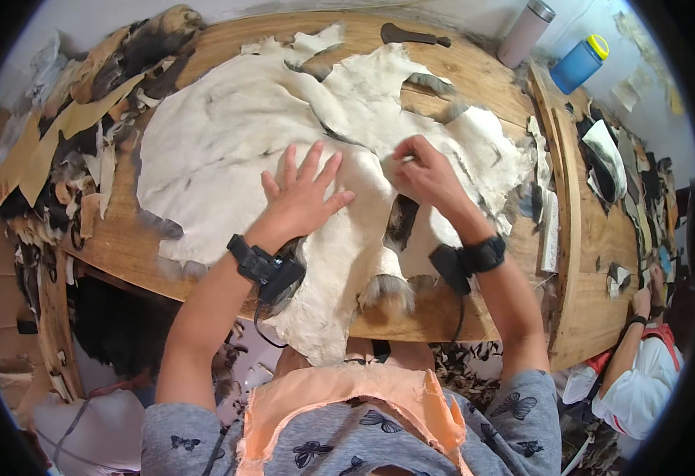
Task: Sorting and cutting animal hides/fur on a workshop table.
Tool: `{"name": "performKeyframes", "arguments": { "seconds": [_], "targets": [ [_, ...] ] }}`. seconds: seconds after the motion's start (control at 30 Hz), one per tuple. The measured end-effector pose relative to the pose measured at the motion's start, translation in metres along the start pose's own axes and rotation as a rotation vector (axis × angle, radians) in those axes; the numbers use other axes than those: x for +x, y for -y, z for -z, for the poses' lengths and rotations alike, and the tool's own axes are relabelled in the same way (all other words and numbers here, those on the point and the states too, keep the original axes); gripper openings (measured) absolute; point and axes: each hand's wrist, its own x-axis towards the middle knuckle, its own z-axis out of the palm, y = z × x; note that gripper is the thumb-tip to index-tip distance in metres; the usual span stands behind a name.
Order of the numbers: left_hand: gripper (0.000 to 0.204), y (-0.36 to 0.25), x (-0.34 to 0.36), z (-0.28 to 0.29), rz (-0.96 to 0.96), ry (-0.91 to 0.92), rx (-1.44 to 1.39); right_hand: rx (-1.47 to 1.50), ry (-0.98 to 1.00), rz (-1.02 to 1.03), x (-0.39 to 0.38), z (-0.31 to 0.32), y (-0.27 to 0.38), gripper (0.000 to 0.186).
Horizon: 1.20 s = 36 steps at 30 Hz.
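In the head view two bare hands work over a pale, fur-backed hide (228, 151) that spreads across the middle of the frame; whether it is one skin or several overlapping, I cannot tell. The left hand (304, 194), near the centre, lies flat on it with five fingers spread wide, gripping nothing. The right hand (425, 170), just right of centre, is curled with fingers drawn in narrowly over the hide; whether they pinch its edge or a small object, I cannot tell. Two black wrist devices (272, 268), one per forearm, sit below the hands. The hide's ragged outline shows grey fur at several edges, and one long flap hangs over the front edge of the wooden table (474, 71) at lower centre, above an orange apron (339, 385). A dark gap opens between flap and right portion, below the right hand. Bare wood shows along the top, where one dark brown hand tool (411, 36) lies apart from the hide, and in a narrower band at left, before heaped hide scraps (86, 119). Two containers, a pinkish tumbler (524, 36) and a yellow-lidded blue bottle (579, 65), stand at upper right. One raised wooden batten (567, 206) bounds the right side, with more wood beyond it; at lower right is one other person (641, 389).
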Motion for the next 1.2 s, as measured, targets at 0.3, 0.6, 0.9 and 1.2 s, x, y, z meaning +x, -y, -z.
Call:
{"name": "performKeyframes", "arguments": {
  "seconds": [0.3, 0.6, 0.9, 1.2],
  "targets": [
    [0.074, -0.013, 0.000, -0.003, 0.041, -0.025, 0.023, -0.392, 0.161, 0.270, -0.028, 0.007, 0.000, 0.020],
    [0.075, -0.010, -0.001, -0.004, 0.046, -0.073, 0.044, -0.399, 0.248, 0.338, -0.026, 0.012, -0.009, 0.025],
    [0.076, -0.020, -0.002, 0.004, 0.072, -0.053, 0.071, -0.460, 0.166, 0.457, -0.029, 0.005, -0.012, 0.031],
    [0.060, -0.008, -0.058, 0.028, -0.120, -0.009, 0.044, -0.331, -0.126, 0.270, -0.058, 0.051, 0.007, 0.023]
  ]
}}
